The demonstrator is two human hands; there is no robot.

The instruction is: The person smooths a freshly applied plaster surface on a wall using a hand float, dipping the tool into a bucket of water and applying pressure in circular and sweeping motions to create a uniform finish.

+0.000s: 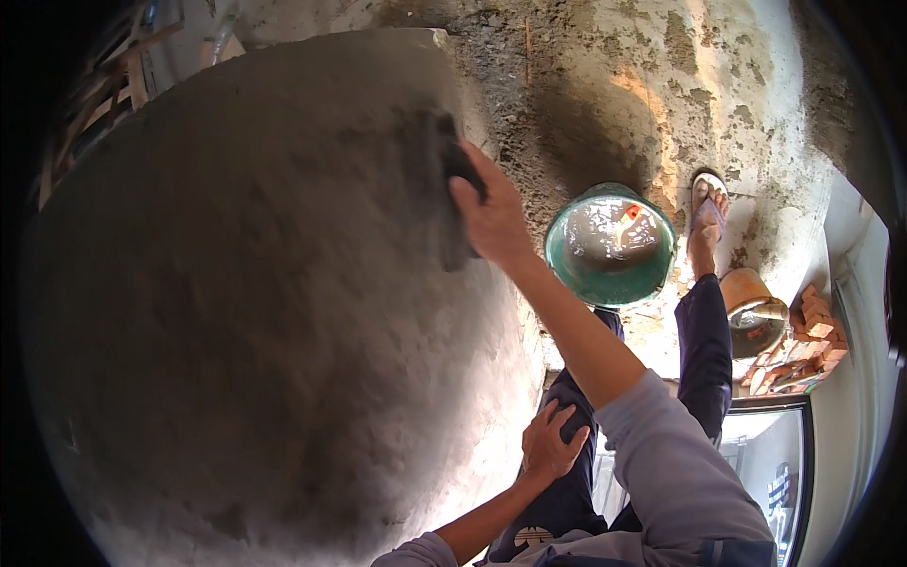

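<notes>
My right hand (487, 208) grips a dark float (451, 151), which lies against a large grey cement-plastered surface (236, 283) on the left and looks slightly blurred. Below it, my left hand (553, 439) rests on my dark-trousered leg with its fingers spread, holding nothing. A green basin (605, 283) of murky water stands just right of my right forearm, with a small red and pale object (631, 215) in it, too unclear to name.
My sandalled foot (709, 203) is on the mortar-splattered floor (595, 76). To the right are an orange bucket (742, 283) and stacked red bricks (817, 321). Wooden pieces (132, 66) lie beyond the plastered surface at top left. A framed glass panel (803, 454) is at lower right.
</notes>
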